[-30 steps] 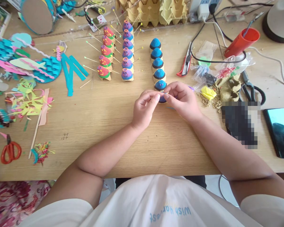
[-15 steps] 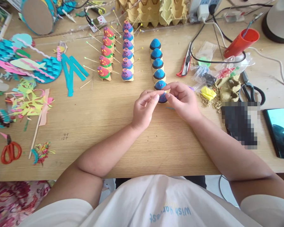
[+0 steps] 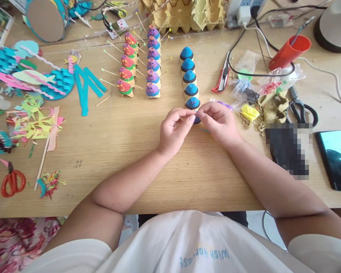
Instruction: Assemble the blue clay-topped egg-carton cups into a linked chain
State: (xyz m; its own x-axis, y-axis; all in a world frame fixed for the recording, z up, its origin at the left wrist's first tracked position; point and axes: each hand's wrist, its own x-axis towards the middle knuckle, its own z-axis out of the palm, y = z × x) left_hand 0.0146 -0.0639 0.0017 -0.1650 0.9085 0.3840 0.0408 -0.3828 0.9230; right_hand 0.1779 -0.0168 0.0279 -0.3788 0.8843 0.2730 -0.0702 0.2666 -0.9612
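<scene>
My left hand (image 3: 174,129) and my right hand (image 3: 218,123) meet fingertip to fingertip over the nearest cup (image 3: 197,120) of a blue row, mostly covered by them. Both are closed in a pinch; whatever tiny piece is between the fingertips is too small to name. Just beyond, a dark-rimmed blue egg-carton cup (image 3: 192,103) carries small purple dots. More blue-topped cups (image 3: 191,90) line up behind it. Beside my right fingers lies a lump of purple clay (image 3: 225,105). A thin blue strip (image 3: 204,130) rests under the right hand.
Red-green caterpillars (image 3: 125,86) and purple-blue ones (image 3: 153,90) stand in rows with pins. Right are a box cutter (image 3: 224,77), yellow clay (image 3: 250,112), black-handled scissors (image 3: 302,113), a red cup (image 3: 290,52) and a phone (image 3: 335,159). Orange scissors (image 3: 13,182) and paper scraps (image 3: 34,117) lie left.
My right index finger has curled back from the dotted blue cup, uncovering more of it. The fingertips of both hands now come closer together, and more of the purple clay shows.
</scene>
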